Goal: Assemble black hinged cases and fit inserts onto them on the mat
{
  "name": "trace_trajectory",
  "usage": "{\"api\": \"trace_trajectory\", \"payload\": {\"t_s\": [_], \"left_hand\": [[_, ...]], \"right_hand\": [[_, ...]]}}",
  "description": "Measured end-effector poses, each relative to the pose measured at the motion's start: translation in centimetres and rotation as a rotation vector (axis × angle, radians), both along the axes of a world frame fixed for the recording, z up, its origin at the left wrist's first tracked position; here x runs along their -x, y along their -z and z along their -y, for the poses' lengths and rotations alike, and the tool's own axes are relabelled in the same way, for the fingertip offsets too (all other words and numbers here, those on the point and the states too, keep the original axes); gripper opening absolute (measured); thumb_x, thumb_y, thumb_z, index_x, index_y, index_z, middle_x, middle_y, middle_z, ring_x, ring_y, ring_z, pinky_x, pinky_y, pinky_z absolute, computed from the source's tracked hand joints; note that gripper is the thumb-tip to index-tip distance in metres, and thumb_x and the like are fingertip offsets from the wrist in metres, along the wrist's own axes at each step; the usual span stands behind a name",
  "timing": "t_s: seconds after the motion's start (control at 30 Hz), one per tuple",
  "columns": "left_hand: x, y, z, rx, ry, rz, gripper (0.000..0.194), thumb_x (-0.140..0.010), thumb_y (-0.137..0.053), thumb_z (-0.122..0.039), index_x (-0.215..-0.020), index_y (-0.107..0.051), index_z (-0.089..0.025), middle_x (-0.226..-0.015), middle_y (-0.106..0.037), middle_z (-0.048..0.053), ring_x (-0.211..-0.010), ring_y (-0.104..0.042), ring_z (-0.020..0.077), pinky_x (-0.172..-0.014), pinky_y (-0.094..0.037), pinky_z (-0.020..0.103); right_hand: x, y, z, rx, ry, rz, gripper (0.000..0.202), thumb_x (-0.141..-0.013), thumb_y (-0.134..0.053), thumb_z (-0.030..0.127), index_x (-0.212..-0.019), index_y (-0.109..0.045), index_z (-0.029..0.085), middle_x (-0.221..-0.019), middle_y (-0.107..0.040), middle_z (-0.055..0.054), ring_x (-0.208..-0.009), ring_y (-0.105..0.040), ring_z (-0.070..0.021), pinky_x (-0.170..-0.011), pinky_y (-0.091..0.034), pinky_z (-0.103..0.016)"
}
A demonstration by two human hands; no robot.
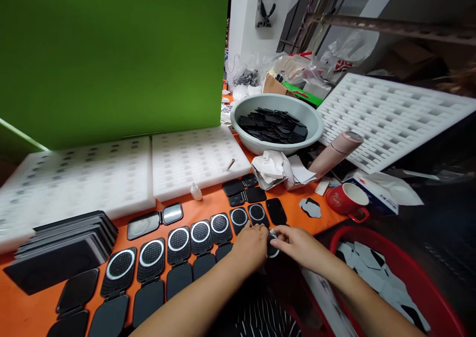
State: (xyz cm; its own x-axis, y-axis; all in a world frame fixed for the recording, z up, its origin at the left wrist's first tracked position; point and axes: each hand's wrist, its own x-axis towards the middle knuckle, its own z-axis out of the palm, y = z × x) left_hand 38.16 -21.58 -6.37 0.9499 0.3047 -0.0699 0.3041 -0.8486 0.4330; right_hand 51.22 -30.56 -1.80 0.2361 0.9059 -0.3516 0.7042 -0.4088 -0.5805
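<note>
My right hand pinches the edge of a small black folding case with a white ring, low at the table's front edge. My left hand is closed against the same case from the other side, its fingertips partly hidden. Just beyond the hands runs a row of open black cases with white rings, their plain lower flaps toward me. A plain black case lies behind my hands. Farther left is an open case with a mirror.
A grey basin of black pieces stands at the back. Nearby are a pink flask, a red mug, and a small white bottle. White foam trays line the green panel. At right, a red tub holds paper pieces.
</note>
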Motion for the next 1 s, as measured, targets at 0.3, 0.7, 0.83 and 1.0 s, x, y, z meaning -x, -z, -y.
{"api": "trace_trajectory", "payload": {"t_s": [0.3, 0.7, 0.83, 1.0], "left_hand": [[-1.0, -0.5, 0.4, -0.003, -0.049, 0.149, 0.031, -0.092, -0.041, -0.034, -0.112, -0.056, -0.016, -0.112, -0.064, 0.01, -0.104, -0.058, 0.0237, -0.099, -0.037, 0.043], [-2.9, 1.8, 1.0, -0.095, 0.037, 0.049, 0.058, -0.087, -0.042, -0.053, -0.131, -0.047, -0.014, -0.138, -0.047, 0.011, -0.131, -0.034, 0.0271, -0.109, -0.02, 0.052], [-3.2, 1.4, 0.8, -0.116, 0.03, 0.041, 0.057, -0.085, -0.046, -0.053, -0.127, -0.05, -0.014, -0.141, -0.042, 0.013, -0.132, -0.032, 0.0273, -0.109, -0.021, 0.051], [-3.5, 0.7, 0.6, -0.11, 0.035, 0.008, 0.052, -0.084, -0.05, -0.051, -0.121, -0.054, -0.014, -0.138, -0.045, 0.016, -0.131, -0.035, 0.0288, -0.108, -0.022, 0.051]], "right_hand": [[-5.7, 2.5, -1.8, -0.303, 0.345, 0.15, 0.024, -0.082, -0.044, 0.031, -0.091, -0.062, 0.019, -0.084, -0.068, -0.005, -0.078, -0.062, -0.0202, -0.072, -0.044, -0.03], [-6.8, 5.0, -5.2, -0.208, 0.126, 0.422, 0.018, -0.086, -0.048, 0.02, -0.091, -0.065, 0.019, -0.092, -0.068, -0.006, -0.087, -0.059, -0.0203, -0.078, -0.042, -0.029], [-6.9, 5.2, -5.4, -0.244, 0.075, 0.486, 0.02, -0.086, -0.048, 0.019, -0.086, -0.068, 0.017, -0.091, -0.065, -0.007, -0.089, -0.057, -0.0196, -0.081, -0.041, -0.028], [-7.3, 6.0, -4.5, -0.236, 0.088, 0.508, 0.028, -0.084, -0.044, 0.01, -0.094, -0.069, 0.017, -0.092, -0.064, -0.007, -0.09, -0.057, -0.019, -0.084, -0.042, -0.028]]}}
